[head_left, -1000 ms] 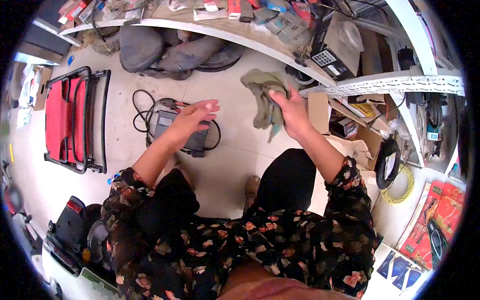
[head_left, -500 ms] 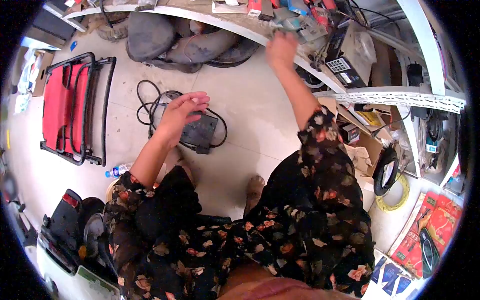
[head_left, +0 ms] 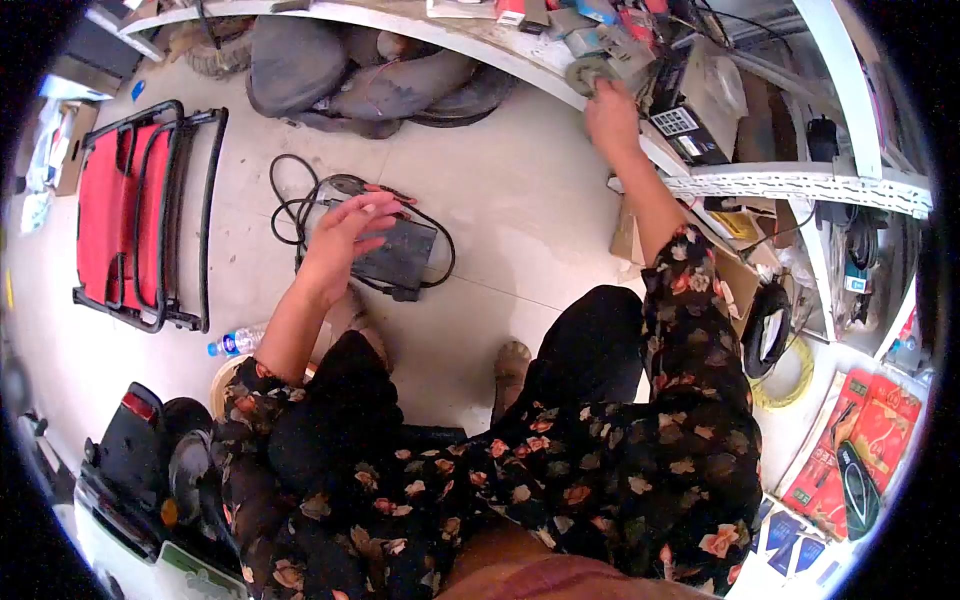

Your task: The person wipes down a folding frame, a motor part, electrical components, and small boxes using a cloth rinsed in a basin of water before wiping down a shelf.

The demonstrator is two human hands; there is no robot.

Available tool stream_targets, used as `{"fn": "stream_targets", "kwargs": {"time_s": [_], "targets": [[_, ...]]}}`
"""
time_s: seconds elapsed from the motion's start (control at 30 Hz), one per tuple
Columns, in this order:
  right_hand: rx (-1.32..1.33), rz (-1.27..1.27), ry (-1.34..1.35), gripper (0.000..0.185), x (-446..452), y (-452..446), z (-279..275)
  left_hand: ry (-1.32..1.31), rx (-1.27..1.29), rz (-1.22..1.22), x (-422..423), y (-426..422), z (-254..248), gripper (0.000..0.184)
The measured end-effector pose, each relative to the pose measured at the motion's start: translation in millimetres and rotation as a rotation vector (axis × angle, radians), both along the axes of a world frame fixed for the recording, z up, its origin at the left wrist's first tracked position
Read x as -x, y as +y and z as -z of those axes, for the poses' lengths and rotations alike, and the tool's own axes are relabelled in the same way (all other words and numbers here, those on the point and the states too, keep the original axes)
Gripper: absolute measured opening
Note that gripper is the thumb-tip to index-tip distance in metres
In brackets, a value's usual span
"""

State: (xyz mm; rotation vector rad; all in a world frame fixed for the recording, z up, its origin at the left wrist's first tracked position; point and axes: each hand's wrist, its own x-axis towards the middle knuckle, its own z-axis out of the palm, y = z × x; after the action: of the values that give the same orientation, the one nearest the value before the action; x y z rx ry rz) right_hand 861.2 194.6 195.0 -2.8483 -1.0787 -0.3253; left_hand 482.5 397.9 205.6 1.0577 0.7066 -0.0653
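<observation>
My left hand (head_left: 350,235) is open and empty, fingers apart, above the floor. Below and beside it lies a black box-shaped device (head_left: 400,255) with a looped black cable (head_left: 449,262) and red-ended leads. My right hand (head_left: 610,115) reaches to the front edge of the shelf (head_left: 500,48), its fingers closed at a rounded grey-green thing (head_left: 590,72) that I cannot make out. The green cloth seen earlier cannot be clearly recognised.
A folded red chair (head_left: 125,220) with a black frame lies at the left, a plastic bottle (head_left: 238,342) nearer me. Dark seats and covers (head_left: 400,90) lie under the shelf. A black printed box (head_left: 690,115), cartons and a yellow coil (head_left: 800,375) are at the right.
My right hand, which held the green cloth over the floor, has moved up and forward to the shelf edge. My left hand has stayed open near the black device, shifting slightly left.
</observation>
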Motion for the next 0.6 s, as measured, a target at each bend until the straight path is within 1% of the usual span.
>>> {"fn": "stream_targets", "kwargs": {"time_s": [0.1,0.13,0.2,0.23,0.27,0.3,0.33,0.43,0.47,0.53,0.6], "targets": [[-0.042,0.019,0.006,0.029,13.8,28.1,3.1,-0.007,0.069,0.017,4.6,0.2,8.3,0.037],[-0.033,-0.001,-0.034,0.027,9.8,41.9,12.7,0.0,0.082,0.023,2.4,-1.7,6.5,0.034],[-0.099,-0.137,-0.035,0.024,3.7,78.4,33.8,0.002,0.107,0.036,-8.1,-7.2,2.0,0.03],[-0.131,-0.167,-0.089,0.023,21.2,98.4,28.5,-0.012,0.107,0.057,-11.9,-9.4,4.5,0.032],[-0.238,-0.174,-0.11,0.021,33.5,119.5,24.9,-0.024,0.106,0.078,-15.6,-12.6,7.5,0.034],[-0.12,-0.126,-0.099,0.021,41.9,137.1,14.3,-0.037,0.102,0.098,-19.3,-15.2,9.3,0.037],[-0.136,-0.155,-0.109,0.022,39.5,145.6,16.6,-0.033,0.098,0.106,-22.4,-17.3,9.5,0.037],[-0.13,-0.289,-0.172,0.023,34.0,126.9,16.2,-0.019,0.088,0.116,-29.7,-26.6,11.0,0.034],[-0.191,-0.256,0.004,0.024,27.4,110.2,14.4,-0.01,0.085,0.115,-30.3,-27.3,12.6,0.031],[-0.13,-0.118,-0.007,0.021,7.4,67.3,21.7,0.001,0.073,0.098,-28.5,-28.1,13.6,0.029],[-0.123,-0.171,-0.106,0.02,-6.4,16.1,19.4,0.017,0.054,0.088,-23.0,-25.2,13.0,0.029]]}}
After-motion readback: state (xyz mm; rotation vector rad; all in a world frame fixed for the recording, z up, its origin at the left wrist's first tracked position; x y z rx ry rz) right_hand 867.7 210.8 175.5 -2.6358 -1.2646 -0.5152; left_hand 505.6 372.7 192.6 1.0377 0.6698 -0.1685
